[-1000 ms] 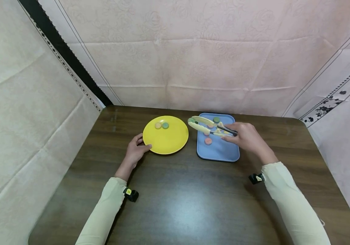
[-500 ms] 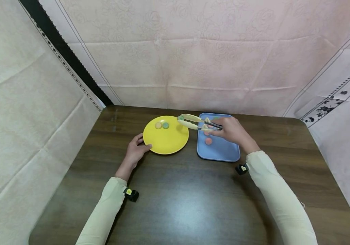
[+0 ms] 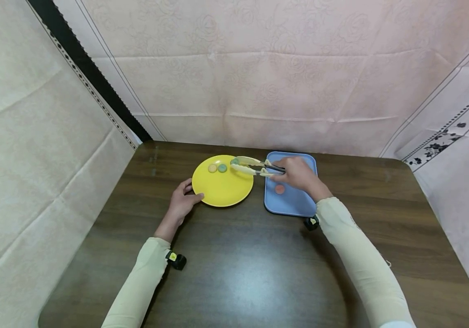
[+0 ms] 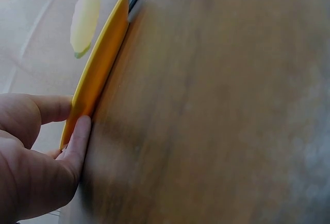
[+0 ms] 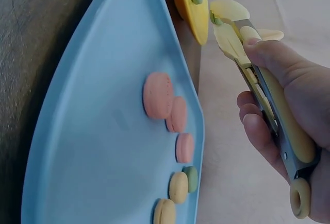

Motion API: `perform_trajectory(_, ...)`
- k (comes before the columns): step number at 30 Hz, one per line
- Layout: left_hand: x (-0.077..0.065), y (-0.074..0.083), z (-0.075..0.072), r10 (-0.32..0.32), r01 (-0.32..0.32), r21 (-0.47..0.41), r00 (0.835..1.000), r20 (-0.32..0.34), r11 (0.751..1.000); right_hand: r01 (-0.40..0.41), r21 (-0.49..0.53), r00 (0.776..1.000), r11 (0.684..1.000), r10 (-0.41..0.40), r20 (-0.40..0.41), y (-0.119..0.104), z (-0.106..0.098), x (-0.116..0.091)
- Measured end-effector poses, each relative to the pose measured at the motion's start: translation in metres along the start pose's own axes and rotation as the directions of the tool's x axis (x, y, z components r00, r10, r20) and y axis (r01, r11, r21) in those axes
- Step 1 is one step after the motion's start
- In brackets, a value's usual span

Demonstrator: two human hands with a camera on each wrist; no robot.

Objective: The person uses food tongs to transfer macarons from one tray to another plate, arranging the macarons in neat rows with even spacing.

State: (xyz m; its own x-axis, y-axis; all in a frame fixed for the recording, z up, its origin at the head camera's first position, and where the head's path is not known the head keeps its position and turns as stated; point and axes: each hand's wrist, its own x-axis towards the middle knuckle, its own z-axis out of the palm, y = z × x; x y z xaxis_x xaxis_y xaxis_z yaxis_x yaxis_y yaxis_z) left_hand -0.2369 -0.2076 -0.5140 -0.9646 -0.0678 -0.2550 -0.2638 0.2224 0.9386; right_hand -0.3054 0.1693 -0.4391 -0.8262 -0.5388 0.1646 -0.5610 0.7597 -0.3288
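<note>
My left hand (image 3: 182, 200) pinches the near left rim of a round yellow plate (image 3: 223, 193), thumb on one side and fingers on the other. On the plate lie a cream macaron (image 3: 212, 168) and a green macaron (image 3: 222, 168), side by side. With my right hand (image 3: 296, 173) I hold yellow-tipped kitchen tongs (image 3: 243, 169), which reach over the plate's right side. Between their tips sits another green macaron (image 5: 215, 20), partly covered by them. In the right wrist view, the thumb lies on one tong arm and the fingers curl round the other.
The blue tray (image 3: 289, 204) stands right of the plate, under my right hand. It holds several macarons: pink ones (image 5: 158, 95), cream ones (image 5: 178, 187) and a green one (image 5: 191, 178). Both rest on a dark wooden table (image 3: 234, 255), with pale cloth (image 3: 259, 91) hanging behind.
My right hand has moved left with the tongs and the green macaron, from over the tray to over the plate's right side. The left hand stays on the rim.
</note>
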Motion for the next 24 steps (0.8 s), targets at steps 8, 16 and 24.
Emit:
perform_trajectory(8,0.0007,-0.0016,-0.0003,0.01,-0.01,-0.004,1.0,0.003,1.0,0.004,-0.01,1.0,1.0,-0.003,0.004,-0.0018,0.0077,0.0051)
perform_trajectory(16,0.0011,-0.0035,-0.0005,0.012,-0.012,-0.005,1.0,0.003,1.0,-0.018,-0.024,0.999,1.0,0.02,0.045,-0.0058,0.01,0.0093)
perform_trajectory(24,0.0004,-0.0026,0.0004,0.019,-0.019,-0.008,1.0,0.003,1.0,-0.018,-0.042,0.998,0.999,0.02,0.054,-0.0066,0.0098,0.0094)
